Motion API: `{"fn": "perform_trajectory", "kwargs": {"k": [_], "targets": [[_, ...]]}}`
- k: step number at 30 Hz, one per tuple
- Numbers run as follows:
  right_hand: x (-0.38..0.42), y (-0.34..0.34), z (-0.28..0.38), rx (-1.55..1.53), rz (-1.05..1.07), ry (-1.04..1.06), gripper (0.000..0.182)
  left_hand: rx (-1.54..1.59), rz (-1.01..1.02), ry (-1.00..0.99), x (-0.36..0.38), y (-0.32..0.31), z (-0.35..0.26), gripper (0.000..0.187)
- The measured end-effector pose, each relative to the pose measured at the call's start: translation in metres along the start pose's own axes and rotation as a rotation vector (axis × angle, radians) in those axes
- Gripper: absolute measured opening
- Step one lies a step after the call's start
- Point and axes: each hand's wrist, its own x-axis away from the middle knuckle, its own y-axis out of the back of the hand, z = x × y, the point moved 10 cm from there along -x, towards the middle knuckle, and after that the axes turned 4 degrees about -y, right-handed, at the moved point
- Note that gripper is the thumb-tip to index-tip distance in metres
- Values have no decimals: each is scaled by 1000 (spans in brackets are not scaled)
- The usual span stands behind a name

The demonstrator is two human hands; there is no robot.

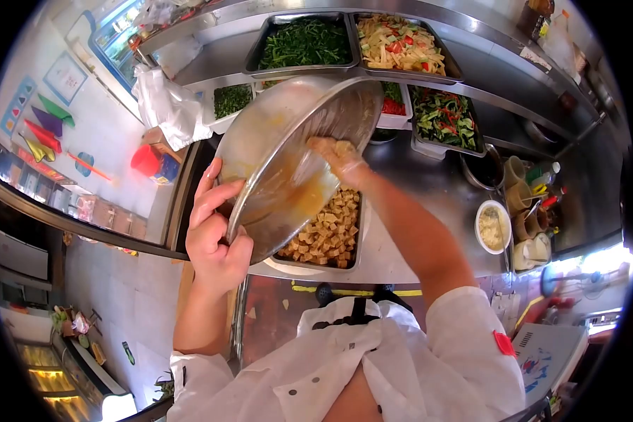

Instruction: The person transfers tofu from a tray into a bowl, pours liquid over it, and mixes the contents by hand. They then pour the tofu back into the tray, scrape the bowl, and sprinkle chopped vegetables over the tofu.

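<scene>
Bowl [288, 155], a big round steel one, is tipped steeply on its side over a tray [355, 253] of tofu cubes [327, 235] at the near middle of the bench [429, 183]. The left hand [214, 235] holds its near-left rim, fingers [207, 193] spread flat along the outside and thumb hooked over the edge, clamped on the metal. The right hand [341, 158], in a thin clear glove, reaches inside the bowl with its fingers curled together around a clump of pale, wet crumbs; whether it grips or only scrapes them I cannot tell. A brown, glossy sauce coats the inner wall and pools toward the low rim just above the tray. The risk I see is the slick rim slipping in the one hand that carries it, which would drop the bowl onto the cubes and crush them; sauce could also run past the tray edge onto the bench if the tilt grows. The cubes are tan, rough-faced and blocky, piled loosely in the rectangular steel tray. Farther off stand more steel trays: greens [306, 42], pale strips with red bits [401, 46], and green and red pieces [443, 116]. A small white bowl [492, 225] of grainy white stuff sits to the right.
</scene>
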Motion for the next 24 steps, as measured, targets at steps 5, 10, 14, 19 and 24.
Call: {"fn": "perform_trajectory", "kwargs": {"k": [5, 10, 14, 19, 24], "targets": [[-9, -116, -81, -813, 104, -187, 49, 3, 27, -50, -8, -4, -2, 13], [44, -153, -34, -1107, 287, -293, 52, -13, 22, -127, 3, -19, 9, 15], [68, -167, -66, -770, 331, -341, 55, -45, 8, -90, 22, -28, 26, 17], [112, -195, -149, -616, 326, -418, 63, -104, -43, -112, 42, -25, 30, 19], [122, -208, -126, -1218, 151, -685, 95, -140, -102, -116, 59, -15, 24, 23]]}}
